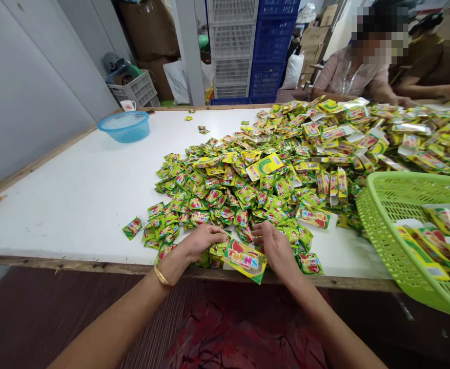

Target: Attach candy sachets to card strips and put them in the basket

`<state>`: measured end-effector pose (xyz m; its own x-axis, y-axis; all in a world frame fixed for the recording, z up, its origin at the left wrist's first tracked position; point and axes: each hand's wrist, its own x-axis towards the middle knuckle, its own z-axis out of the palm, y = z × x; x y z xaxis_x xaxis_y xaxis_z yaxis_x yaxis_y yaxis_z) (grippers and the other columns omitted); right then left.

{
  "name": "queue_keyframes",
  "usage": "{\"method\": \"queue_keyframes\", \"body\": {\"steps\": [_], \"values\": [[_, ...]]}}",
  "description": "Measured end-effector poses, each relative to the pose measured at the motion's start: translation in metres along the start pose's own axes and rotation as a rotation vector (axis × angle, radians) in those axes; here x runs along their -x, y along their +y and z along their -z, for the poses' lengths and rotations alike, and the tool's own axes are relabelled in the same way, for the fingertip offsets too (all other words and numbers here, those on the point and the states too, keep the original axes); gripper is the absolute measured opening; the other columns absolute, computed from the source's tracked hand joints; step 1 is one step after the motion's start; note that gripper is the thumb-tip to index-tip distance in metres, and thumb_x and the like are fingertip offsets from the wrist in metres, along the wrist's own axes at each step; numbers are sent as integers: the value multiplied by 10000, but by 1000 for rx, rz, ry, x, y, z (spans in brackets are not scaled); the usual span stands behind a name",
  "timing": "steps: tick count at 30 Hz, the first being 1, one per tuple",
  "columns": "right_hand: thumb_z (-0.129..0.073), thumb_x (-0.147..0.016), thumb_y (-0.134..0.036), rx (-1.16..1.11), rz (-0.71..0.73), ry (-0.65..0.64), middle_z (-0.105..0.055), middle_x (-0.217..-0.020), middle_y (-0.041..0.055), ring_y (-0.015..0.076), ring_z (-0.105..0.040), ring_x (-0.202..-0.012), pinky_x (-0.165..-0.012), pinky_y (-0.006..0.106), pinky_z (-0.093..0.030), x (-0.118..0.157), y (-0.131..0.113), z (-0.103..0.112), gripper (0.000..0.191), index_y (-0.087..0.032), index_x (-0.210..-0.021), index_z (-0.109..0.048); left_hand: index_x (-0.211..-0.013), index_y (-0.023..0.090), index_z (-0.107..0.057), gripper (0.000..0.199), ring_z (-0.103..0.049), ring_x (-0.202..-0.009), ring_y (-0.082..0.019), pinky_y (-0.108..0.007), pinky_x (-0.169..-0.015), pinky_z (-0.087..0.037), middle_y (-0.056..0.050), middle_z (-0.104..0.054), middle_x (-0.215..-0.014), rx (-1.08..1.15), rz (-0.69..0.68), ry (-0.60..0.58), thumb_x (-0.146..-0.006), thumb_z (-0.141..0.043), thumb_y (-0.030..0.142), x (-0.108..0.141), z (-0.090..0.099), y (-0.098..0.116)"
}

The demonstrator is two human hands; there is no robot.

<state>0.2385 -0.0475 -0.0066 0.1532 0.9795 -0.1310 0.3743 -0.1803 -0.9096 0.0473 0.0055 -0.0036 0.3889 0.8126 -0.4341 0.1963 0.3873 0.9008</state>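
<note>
A flat green and yellow candy box (245, 260) printed "TWINS" is tilted over the table's near edge. My left hand (202, 242), with a gold bangle at the wrist, is closed at the box's left end, thumb and fingers pinched together. On the box's right side, my right hand (273, 246) reaches into the packets with its fingers slightly curved and apart; its thumb is hidden. Just beyond both hands spreads a heap of small green candy packets (198, 205). One loose packet (310, 263) lies to the right of my right hand.
A green basket (379, 246) holding candy boxes overhangs the table's right front. Many yellow boxes (332, 133) are piled at the back right. A blue basket (133, 128) stands at the far left of the white table (75, 205). Across the table sits a co-worker (363, 77).
</note>
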Motion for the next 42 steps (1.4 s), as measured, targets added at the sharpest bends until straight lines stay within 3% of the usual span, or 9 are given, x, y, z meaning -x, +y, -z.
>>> {"method": "queue_keyframes", "body": {"steps": [3, 6, 10, 17, 23, 29, 33, 38, 42], "values": [[-526, -778, -605, 583, 432, -78, -585, -1224, 135, 293, -524, -1124, -953, 467, -367, 13, -2, -4, 631, -201, -1262, -517, -638, 127, -654, 249, -507, -610, -134, -258, -627, -400, 1, -610, -616, -18, -3, 33, -536, -671, 354, -3, 2, -8], [-635, -742, -483, 881, 524, -205, -564, -1241, 156, 301, -513, -1125, -929, 456, -379, 23, 3, -16, 762, -155, -1383, -385, -667, 120, -668, 264, -490, -616, -138, -256, -611, -386, 1, -594, -609, -79, -16, 52, -556, -652, 358, -3, 2, -7], [-578, -794, -331, 974, 613, -140, -590, -1177, 143, 263, -549, -1026, -859, 399, -410, 20, 13, -25, 656, -129, -1385, -378, -712, 120, -694, 262, -471, -631, -132, -247, -621, -369, 9, -591, -628, -195, -91, 14, -595, -632, 346, -2, 3, 0], [-581, -788, -343, 964, 887, 45, -607, -1137, 152, 257, -542, -972, -784, 366, -401, 9, 23, -26, 656, -69, -1354, -394, -679, 123, -700, 224, -404, -588, -111, -242, -581, -306, 29, -533, -572, -411, -192, -92, -625, -613, 322, -4, 9, 14], [-496, -851, -367, 861, 909, 148, -596, -1174, 143, 260, -520, -1036, -833, 377, -385, 11, 27, -27, 636, -71, -1386, -325, -718, 132, -666, 225, -475, -632, -124, -253, -640, -371, 17, -589, -649, -185, -133, -128, -572, -666, 303, -3, 1, 22], [-487, -849, -364, 798, 886, 136, -612, -1136, 131, 258, -537, -1009, -811, 378, -411, 8, 29, -28, 612, -98, -1379, -335, -708, 177, -535, 144, -524, -749, -148, -253, -692, -401, 23, -563, -722, -332, -355, 108, -585, -610, 174, 3, -18, 26], [-502, -838, -351, 704, 833, 169, -611, -1127, 118, 239, -546, -989, -814, 364, -428, 8, 30, -27, 613, -116, -1379, -335, -831, 174, -532, 254, -511, -721, -131, -243, -666, -396, 22, -550, -754, -173, -287, 38, -636, -645, 293, 12, -14, 23], [-507, -835, -362, 764, 820, 150, -612, -1139, 126, 254, -546, -1020, -831, 378, -421, 9, 30, -28, 606, -115, -1369, -360, -573, 164, -462, 195, -348, -561, -86, -224, -545, -270, 72, -372, -555, -363, -249, 72, -642, -611, 269, 15, -8, 18], [-492, -850, -374, 814, 843, 151, -610, -1143, 136, 259, -544, -1026, -829, 383, -421, 10, 31, -27, 617, -100, -1382, -343, -501, 173, -378, 240, -287, -528, -80, -229, -517, -218, 77, -306, -515, -455, -244, 41, -642, -559, 243, 12, -13, 18]]}}
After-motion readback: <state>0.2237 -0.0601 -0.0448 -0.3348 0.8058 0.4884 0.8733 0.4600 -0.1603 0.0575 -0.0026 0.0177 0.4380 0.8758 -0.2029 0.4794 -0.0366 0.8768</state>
